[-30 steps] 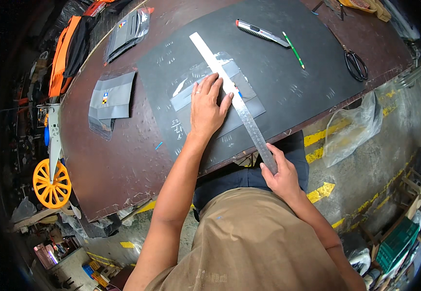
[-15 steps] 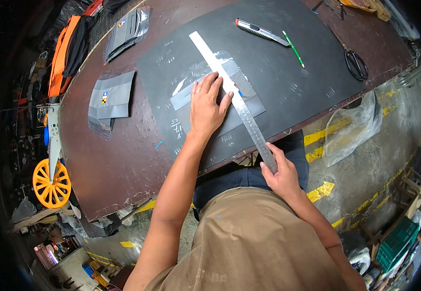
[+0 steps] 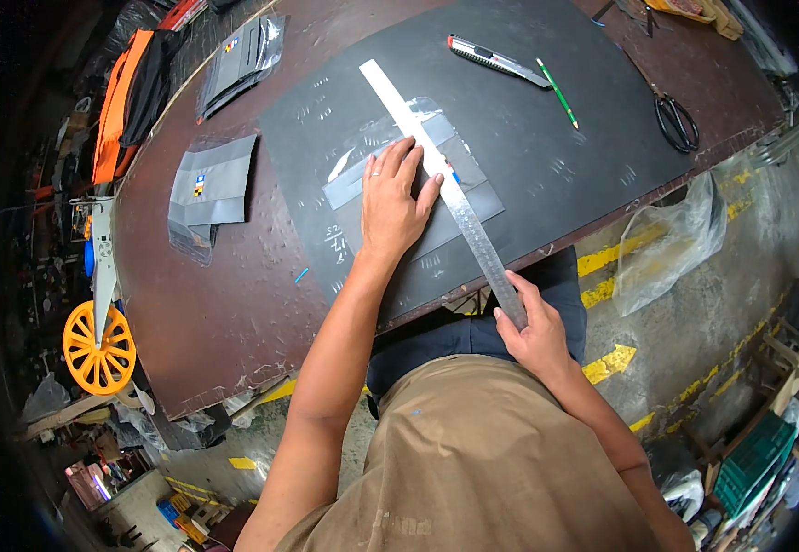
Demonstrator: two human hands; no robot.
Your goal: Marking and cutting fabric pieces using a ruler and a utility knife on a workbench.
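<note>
A long steel ruler point(image 3: 436, 175) lies diagonally across a grey fabric piece in a clear sleeve point(image 3: 473, 198) on a black cutting mat point(image 3: 528, 138). My left hand point(image 3: 390, 198) rests flat with fingers spread on the grey piece, its fingertips against the ruler's left edge. My right hand point(image 3: 533, 327) grips the ruler's near end, which sticks out over the table's front edge.
A utility knife point(image 3: 496, 60) and a green pencil point(image 3: 557, 92) lie on the mat's far side, black scissors point(image 3: 673, 118) at right. More grey pieces point(image 3: 211, 184) sit left on the brown table point(image 3: 224, 313). An orange measuring wheel point(image 3: 97, 345) stands off the table's left.
</note>
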